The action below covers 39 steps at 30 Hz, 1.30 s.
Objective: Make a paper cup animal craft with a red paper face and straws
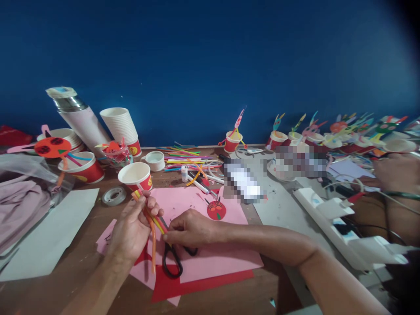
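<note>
My left hand is closed around several pipe cleaners, yellow, red and orange, over the craft paper. An orange one bends down from its fingers. My right hand pinches the lower end of the yellow and red strands. Beneath that hand lie black-handled scissors, their blades partly hidden by the strands and fingers. Under both hands is a pink paper sheet, with red paper below it. A round red paper face with horn-like points lies on the pink sheet.
A paper cup and a tape roll stand beyond my left hand. Loose pipe cleaners lie at the back. Stacked cups and a flask stand left. On the right are a power strip and another person's arm.
</note>
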{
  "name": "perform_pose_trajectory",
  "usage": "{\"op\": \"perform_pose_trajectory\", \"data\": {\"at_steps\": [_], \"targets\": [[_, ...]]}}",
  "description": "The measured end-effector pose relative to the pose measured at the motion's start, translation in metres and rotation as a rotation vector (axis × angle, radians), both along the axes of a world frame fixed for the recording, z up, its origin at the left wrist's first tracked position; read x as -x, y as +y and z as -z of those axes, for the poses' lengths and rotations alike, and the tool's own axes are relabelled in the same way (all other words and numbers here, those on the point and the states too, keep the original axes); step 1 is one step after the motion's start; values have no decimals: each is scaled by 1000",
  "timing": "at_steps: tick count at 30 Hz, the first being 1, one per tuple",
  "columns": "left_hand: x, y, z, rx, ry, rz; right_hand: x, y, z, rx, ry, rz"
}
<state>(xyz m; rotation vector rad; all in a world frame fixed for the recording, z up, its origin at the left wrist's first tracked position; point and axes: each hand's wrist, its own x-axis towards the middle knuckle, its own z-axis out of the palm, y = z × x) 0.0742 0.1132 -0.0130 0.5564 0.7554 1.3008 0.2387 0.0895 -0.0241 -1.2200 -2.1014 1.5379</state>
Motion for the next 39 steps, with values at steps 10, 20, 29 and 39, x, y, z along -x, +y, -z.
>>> {"op": "perform_pose_trajectory", "data": {"at_steps": [10,20,29,39], "targets": [[4,0,0,83,-86,60,-5,13,-14,-125,31,188],[7,3,-2,118,-182,80,-13,12,-23,-99,-3,86],[5,2,0,145,-111,48,-34,20,-38,-365,244,147],[2,1,0,156,-123,68,-176,69,-15,-1082,-645,528]]}}
